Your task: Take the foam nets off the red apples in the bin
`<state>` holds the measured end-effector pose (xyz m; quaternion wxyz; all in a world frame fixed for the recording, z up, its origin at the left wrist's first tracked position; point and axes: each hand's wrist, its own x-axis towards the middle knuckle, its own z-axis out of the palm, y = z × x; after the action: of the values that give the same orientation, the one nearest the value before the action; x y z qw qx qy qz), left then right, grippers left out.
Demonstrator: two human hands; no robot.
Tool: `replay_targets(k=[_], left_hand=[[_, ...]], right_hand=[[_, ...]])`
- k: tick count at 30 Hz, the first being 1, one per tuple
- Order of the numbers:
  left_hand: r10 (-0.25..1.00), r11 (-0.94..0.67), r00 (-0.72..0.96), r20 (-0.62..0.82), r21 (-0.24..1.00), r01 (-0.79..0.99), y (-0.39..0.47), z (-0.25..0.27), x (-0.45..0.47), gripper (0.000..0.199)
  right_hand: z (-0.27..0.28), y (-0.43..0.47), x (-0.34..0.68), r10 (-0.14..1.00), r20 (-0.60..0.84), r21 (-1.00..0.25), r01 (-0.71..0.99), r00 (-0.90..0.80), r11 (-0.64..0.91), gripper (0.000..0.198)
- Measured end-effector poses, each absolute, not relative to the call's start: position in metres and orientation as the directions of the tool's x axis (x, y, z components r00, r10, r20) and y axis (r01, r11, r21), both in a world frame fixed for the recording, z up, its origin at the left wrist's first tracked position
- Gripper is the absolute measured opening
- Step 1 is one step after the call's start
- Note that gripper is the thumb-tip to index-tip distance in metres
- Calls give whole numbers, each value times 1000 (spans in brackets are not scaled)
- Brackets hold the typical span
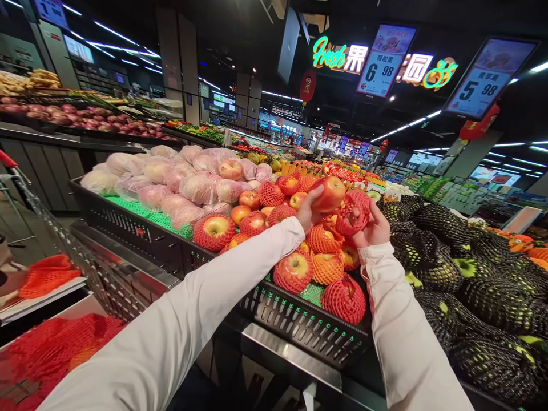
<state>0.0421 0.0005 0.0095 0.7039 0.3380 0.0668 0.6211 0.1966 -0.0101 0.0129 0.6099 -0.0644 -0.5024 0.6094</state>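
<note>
A bare red apple (330, 194) is in my left hand (307, 212), thumb along its near side and fingers mostly hidden beneath. Close beside it, my right hand (375, 229) grips a red foam net (353, 213) from the right; I cannot tell whether fruit is inside it. Both hands are above a black crate (299, 319) of apples. Below them lie a netted apple (293, 270), an orange foam net (327, 267) and another red-netted apple (343, 298) at the front corner.
Plastic-wrapped apples (154, 194) fill the crate's left part. Fruit in black nets (428, 257) is piled on the right. A metal shopping cart (85, 274) stands at left, near red netting (60, 354). Red onions (98, 121) lie behind; price signs (387, 60) hang overhead.
</note>
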Motion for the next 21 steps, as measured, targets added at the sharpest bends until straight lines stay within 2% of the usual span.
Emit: replay_targets(k=[2, 3, 7, 12, 15, 17, 18, 20, 21], left_hand=[[905, 36, 253, 341, 532, -846, -3, 12, 41, 49], [900, 45, 264, 346, 530, -847, -3, 13, 41, 48], [880, 32, 280, 383, 542, -840, -3, 11, 43, 47], [871, 19, 282, 402, 546, -837, 2, 4, 43, 53], [886, 30, 258, 386, 506, -862, 3, 6, 41, 52], [896, 22, 226, 382, 470, -882, 2, 10, 40, 51], [903, 3, 192, 385, 440, -898, 1, 13, 39, 49], [919, -55, 95, 384, 361, -931, 0, 17, 40, 43], [927, -83, 52, 373, 337, -938, -1, 19, 40, 40]], right_hand=[[10, -7, 199, 766, 543, -734, -637, -344, 235, 43], [10, -6, 199, 765, 551, -733, -632, -333, 253, 46], [9, -5, 198, 822, 554, -712, -586, -132, 386, 56], [2, 11, 210, 887, 462, -788, -451, 16, 419, 76], [0, 22, 216, 865, 451, -776, -383, 217, 501, 81], [2, 22, 215, 789, 506, -741, -292, 349, 605, 80], [4, 19, 213, 708, 578, -698, -204, 405, 687, 76], [9, 7, 206, 440, 789, -515, 71, 428, 854, 60], [12, -1, 203, 261, 891, -361, 230, 371, 904, 48]])
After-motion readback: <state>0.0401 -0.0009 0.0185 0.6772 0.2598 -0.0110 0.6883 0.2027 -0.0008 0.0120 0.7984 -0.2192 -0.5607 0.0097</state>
